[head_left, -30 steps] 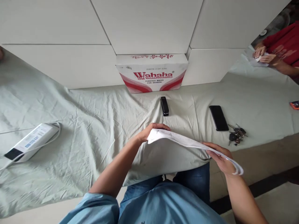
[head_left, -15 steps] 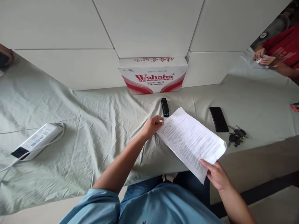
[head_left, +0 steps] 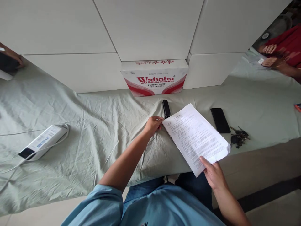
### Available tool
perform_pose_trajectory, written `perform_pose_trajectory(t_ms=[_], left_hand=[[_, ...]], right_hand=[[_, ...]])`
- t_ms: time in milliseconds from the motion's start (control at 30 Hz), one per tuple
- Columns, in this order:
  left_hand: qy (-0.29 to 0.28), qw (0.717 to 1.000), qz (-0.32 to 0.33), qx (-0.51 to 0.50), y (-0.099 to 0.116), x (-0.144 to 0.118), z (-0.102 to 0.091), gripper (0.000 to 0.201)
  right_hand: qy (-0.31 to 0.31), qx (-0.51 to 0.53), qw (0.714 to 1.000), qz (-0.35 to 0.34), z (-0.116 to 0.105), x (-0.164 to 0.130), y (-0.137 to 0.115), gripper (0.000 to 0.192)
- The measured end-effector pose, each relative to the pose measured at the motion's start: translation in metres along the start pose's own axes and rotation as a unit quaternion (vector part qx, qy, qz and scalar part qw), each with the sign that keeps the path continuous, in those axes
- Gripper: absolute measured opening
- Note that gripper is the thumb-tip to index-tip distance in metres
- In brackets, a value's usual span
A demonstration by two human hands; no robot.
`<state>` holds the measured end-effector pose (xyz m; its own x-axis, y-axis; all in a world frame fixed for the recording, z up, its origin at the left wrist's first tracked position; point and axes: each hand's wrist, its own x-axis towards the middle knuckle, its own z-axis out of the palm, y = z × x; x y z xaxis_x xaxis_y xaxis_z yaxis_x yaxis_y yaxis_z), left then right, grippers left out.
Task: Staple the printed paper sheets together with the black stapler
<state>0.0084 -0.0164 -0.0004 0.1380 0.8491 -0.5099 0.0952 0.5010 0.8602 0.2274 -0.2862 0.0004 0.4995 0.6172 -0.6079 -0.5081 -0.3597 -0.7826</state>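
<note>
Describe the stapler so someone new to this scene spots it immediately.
Find the red-and-white Wahaha box against the white wall. Just in front of it on the green cloth lies the stapler, between the left hand and the printed papers. It is slim, black and narrower than the flat black phone further right.

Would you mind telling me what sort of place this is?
Probably a makeshift office or paperwork desk: a cloth-covered table holding printed papers, a stapler, and a phone beside keys.
</note>
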Motion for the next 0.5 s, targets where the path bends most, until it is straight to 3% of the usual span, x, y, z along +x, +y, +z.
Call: perform_pose_trajectory(t_ms=[167,367,500], left_hand=[[-0.003,1.000,0.016,-0.014,-0.001,0.003,0.003,0.017],[-0.003,0.999,0.029,-0.031,0.004,0.008,0.005,0.015],[0.006,0.999,0.034,-0.036,0.005,0.012,0.007,0.023]], right_hand=[[0.005,-0.010,1.000,-0.008,0.003,-0.003,0.004,0.075],[-0.010,-0.008,0.999,0.043,0.005,-0.006,0.007,0.072],[-0.013,0.004,1.000,0.024,0.011,-0.007,0.010,0.079]])
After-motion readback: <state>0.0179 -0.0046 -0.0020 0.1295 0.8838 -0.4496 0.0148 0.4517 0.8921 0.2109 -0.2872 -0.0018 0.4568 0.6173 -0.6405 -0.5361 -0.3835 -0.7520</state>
